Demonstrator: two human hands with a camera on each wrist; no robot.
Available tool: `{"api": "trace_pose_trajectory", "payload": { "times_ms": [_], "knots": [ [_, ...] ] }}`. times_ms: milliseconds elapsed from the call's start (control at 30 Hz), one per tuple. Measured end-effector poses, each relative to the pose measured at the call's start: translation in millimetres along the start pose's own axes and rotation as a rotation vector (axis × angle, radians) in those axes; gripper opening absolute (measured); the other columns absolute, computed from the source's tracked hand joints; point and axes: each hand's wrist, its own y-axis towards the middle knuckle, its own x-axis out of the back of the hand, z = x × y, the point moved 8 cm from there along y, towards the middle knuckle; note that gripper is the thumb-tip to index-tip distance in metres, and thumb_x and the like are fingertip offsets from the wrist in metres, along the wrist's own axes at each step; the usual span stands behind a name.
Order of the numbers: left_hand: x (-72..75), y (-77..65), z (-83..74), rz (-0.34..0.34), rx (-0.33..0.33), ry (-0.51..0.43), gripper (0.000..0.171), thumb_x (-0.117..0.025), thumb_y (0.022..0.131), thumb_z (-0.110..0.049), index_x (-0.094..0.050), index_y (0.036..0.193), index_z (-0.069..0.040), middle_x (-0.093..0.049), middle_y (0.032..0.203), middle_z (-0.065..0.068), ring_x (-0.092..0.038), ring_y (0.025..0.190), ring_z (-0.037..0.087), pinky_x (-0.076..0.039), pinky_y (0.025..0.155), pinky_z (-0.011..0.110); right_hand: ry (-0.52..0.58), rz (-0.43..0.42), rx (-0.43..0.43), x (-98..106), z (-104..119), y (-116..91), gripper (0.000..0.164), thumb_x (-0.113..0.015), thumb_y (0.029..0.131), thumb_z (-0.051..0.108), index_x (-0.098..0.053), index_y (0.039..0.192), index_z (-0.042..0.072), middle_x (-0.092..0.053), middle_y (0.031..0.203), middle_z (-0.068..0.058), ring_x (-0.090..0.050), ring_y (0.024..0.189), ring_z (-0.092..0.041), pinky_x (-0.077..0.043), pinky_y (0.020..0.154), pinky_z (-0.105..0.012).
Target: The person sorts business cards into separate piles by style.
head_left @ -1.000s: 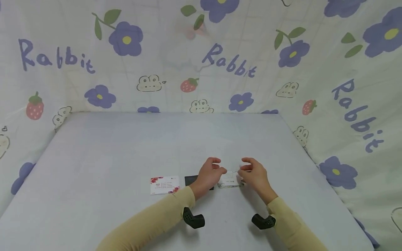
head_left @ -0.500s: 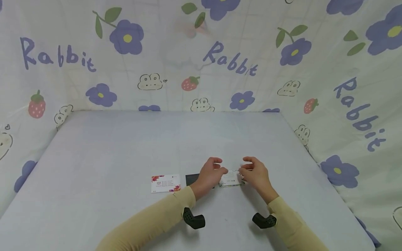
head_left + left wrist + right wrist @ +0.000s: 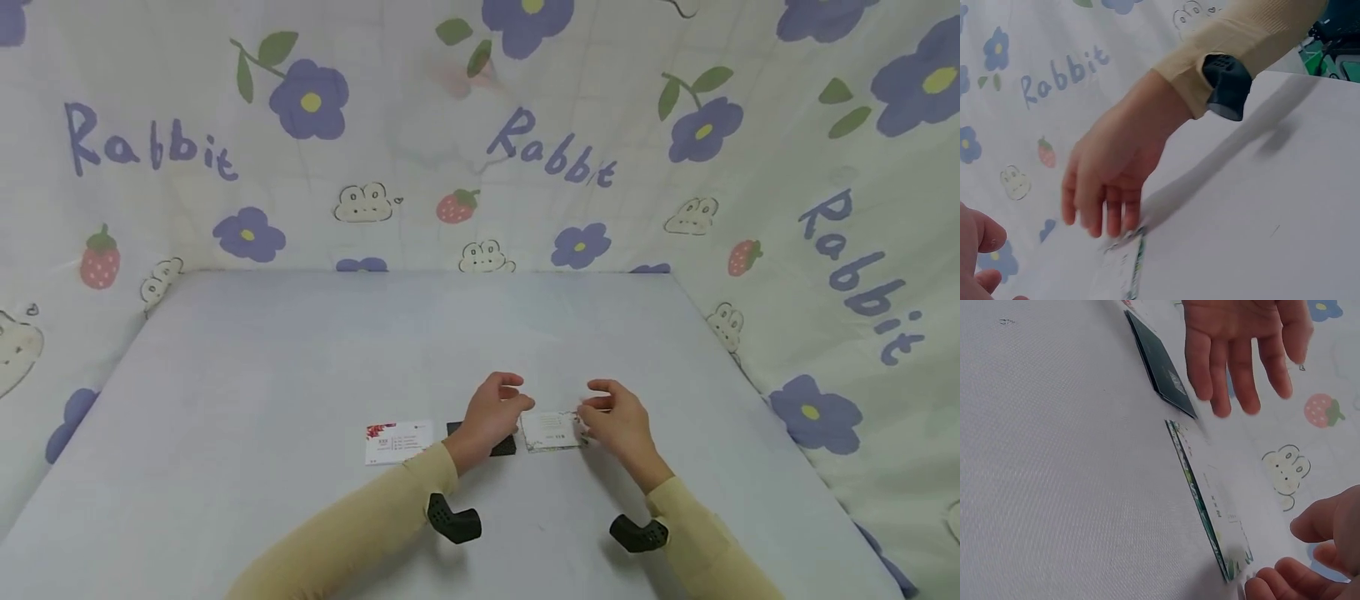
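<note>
Three small stacks or single cards lie in a row on the table. In the head view, my left hand hovers over the black card, partly hiding it, its fingers loosely bent with nothing between them. To its right lies the white card with a leafy green border; the right wrist view shows layers at its edge. My right hand is at that card's right end, fingers relaxed and holding nothing; whether a fingertip touches the card I cannot tell. The white card with red flowers lies leftmost, partly behind the left sleeve.
The white table reaches back to a hanging cloth printed with flowers, strawberries and rabbits, which also encloses both sides. A black wrist device is on the left cuff and another black device on the right cuff.
My left hand has drawn slightly left, off the leafy-bordered card, uncovering more of it. My right hand has shifted a little to the right. The head view has tilted slightly.
</note>
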Motion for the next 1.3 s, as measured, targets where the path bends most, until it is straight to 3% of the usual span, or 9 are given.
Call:
{"api": "trace_pose_trajectory", "payload": {
  "times_ms": [300,467,700,867,1033,1300],
  "knots": [
    [64.4,-3.3,-6.7,-0.047,-0.017,-0.094,0.037,-0.058,0.095,-0.021,-0.051,0.130,-0.011,-0.057,0.128,0.013,-0.056,0.119,0.035,-0.057,0.084,0.039,0.005,-0.017,0.039,8,6,4,0.045,-0.062,0.090,0.016,-0.052,0.133,0.005,-0.067,0.111,-0.018,-0.064,0.087,-0.017,-0.055,0.062,-0.022],
    [100.4,-8.9,-4.2,-0.106,-0.008,-0.066,0.036,-0.058,0.095,-0.024,-0.051,0.130,-0.014,-0.058,0.129,0.010,-0.056,0.119,0.034,-0.056,0.086,0.039,0.014,-0.007,0.055,12,11,4,0.046,-0.063,0.091,0.018,-0.052,0.133,0.005,-0.066,0.113,-0.018,-0.063,0.090,-0.017,-0.055,0.063,-0.021],
    [152.7,-26.0,6.6,-0.175,0.004,0.018,0.037,-0.056,0.097,-0.027,-0.049,0.131,-0.015,-0.057,0.130,0.010,-0.056,0.118,0.034,-0.055,0.089,0.039,0.061,0.003,0.071,23,11,4,0.047,-0.061,0.091,0.018,-0.051,0.136,0.007,-0.065,0.116,-0.018,-0.062,0.086,-0.008,-0.056,0.066,-0.021],
    [191.0,-36.2,17.8,-0.215,0.044,0.004,0.041,-0.053,0.098,-0.027,-0.045,0.136,-0.012,-0.055,0.132,0.011,-0.054,0.119,0.034,-0.054,0.092,0.041,0.135,0.014,0.069,33,11,3,0.047,-0.061,0.093,0.018,-0.048,0.137,0.005,-0.063,0.116,-0.018,-0.063,0.082,-0.002,-0.057,0.068,-0.022],
    [228.4,-50.3,29.0,-0.253,0.081,-0.032,0.048,-0.051,0.100,-0.029,-0.040,0.141,-0.008,-0.049,0.138,0.015,-0.054,0.118,0.032,-0.053,0.094,0.039,0.176,0.012,0.043,36,7,3,0.049,-0.061,0.094,0.019,-0.046,0.138,0.005,-0.062,0.116,-0.017,-0.066,0.083,-0.006,-0.057,0.069,-0.024],
    [259.0,-69.5,43.6,-0.281,0.108,-0.071,0.049,-0.052,0.100,-0.027,-0.037,0.142,-0.007,-0.045,0.140,0.016,-0.059,0.107,0.020,-0.055,0.087,0.032,0.199,-0.014,-0.014,44,-10,2,0.050,-0.063,0.094,0.023,-0.046,0.138,0.005,-0.064,0.108,-0.006,-0.066,0.083,-0.009,-0.057,0.068,-0.024]
  ]
}}
